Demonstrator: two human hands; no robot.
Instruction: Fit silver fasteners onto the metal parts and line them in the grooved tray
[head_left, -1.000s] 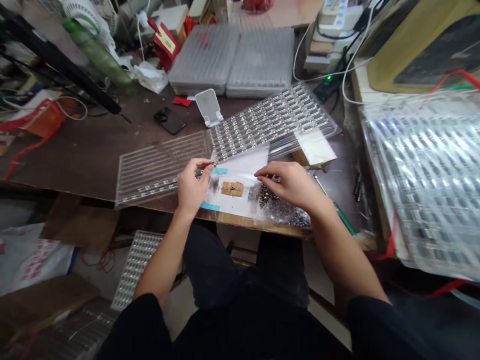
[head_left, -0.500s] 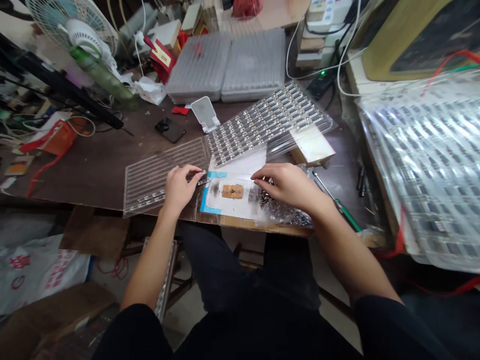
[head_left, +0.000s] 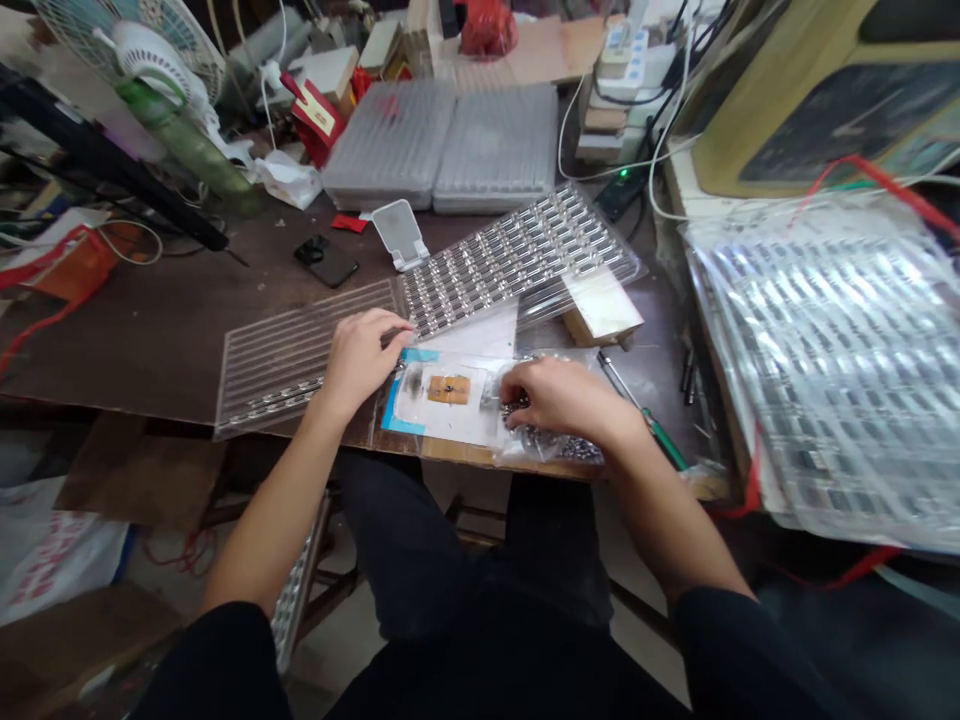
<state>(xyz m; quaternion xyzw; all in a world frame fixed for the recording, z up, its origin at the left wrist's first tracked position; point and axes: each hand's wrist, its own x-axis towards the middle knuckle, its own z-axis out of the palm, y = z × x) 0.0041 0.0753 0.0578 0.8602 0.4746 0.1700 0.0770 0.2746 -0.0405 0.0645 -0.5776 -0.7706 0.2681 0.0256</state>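
Note:
My left hand (head_left: pixel 364 362) rests over the right end of a clear ribbed plastic tray (head_left: pixel 292 335). Its thumb and fingers are bent together, and what they grip is too small to make out. Two rows of shiny metal pieces lie along the tray's near edge. My right hand (head_left: pixel 566 400) dips into a clear plastic bag of small metal parts (head_left: pixel 551 440), fingers curled among them. Between the hands lies a white board with blue tape (head_left: pixel 405 424), bearing a small orange-brown block (head_left: pixel 448 389) with a dark spot at its centre.
A tray filled with metal pieces (head_left: pixel 517 245) lies slanted behind the board, beside a white-topped block (head_left: pixel 604 305). A green-handled screwdriver (head_left: pixel 664 440) is at right. Stacked clear trays (head_left: pixel 495 150), a black phone-like object (head_left: pixel 326 260) and wrapped trays (head_left: pixel 832 380) stand around.
My right hand has come down into the bag of metal parts, and its fingers have curled. My left hand stays by the ribbed tray's end. The whole view has shifted slightly.

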